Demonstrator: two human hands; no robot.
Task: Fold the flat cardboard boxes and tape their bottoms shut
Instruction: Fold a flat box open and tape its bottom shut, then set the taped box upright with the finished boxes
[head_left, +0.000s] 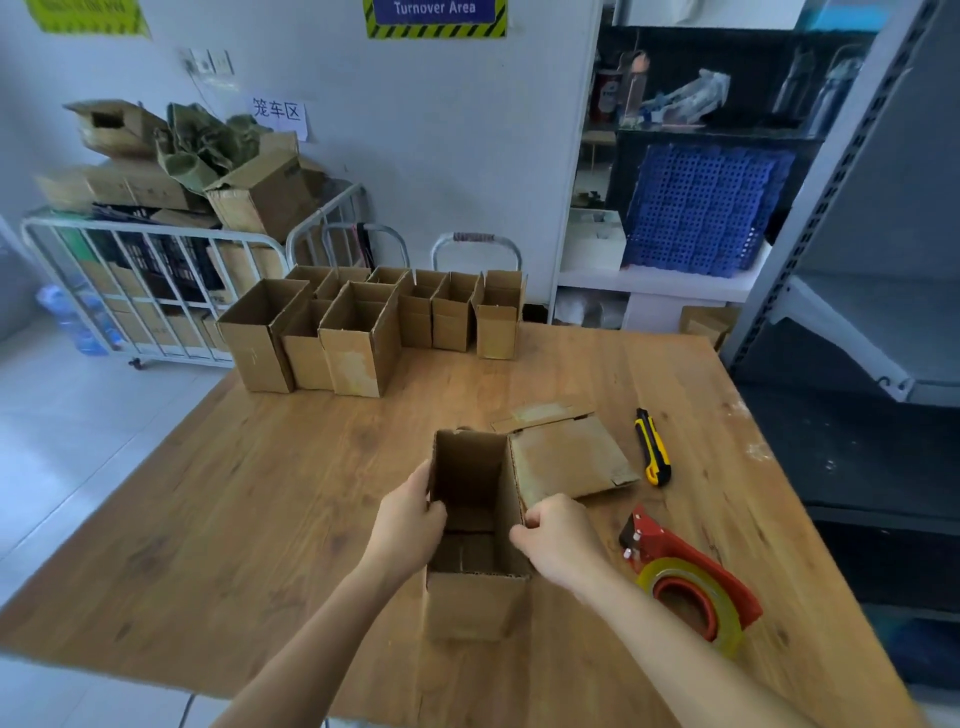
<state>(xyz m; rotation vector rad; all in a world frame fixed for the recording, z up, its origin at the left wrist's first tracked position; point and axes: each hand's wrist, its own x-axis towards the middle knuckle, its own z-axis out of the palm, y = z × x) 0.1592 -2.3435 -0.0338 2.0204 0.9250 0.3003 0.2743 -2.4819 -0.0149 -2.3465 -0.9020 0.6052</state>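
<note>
An erected brown cardboard box (475, 605) stands open-topped on the wooden table (260, 519), close to me. My left hand (408, 519) grips its left wall, fingers over the rim. My right hand (556, 538) pinches the top edge of its right wall. Inside, the bottom flaps look folded in. A flat cardboard box (566, 460) lies just right of it. A red tape dispenser (691, 577) with a clear roll rests at the right, beside my right forearm. Several finished open boxes (358, 332) stand in rows at the table's far edge.
A yellow and black utility knife (653, 447) lies right of the flat cardboard. Behind the table stand a white cage cart (156, 270) piled with old boxes, a blue crate (701, 208) on a shelf, and grey metal shelving (857, 312) along the right.
</note>
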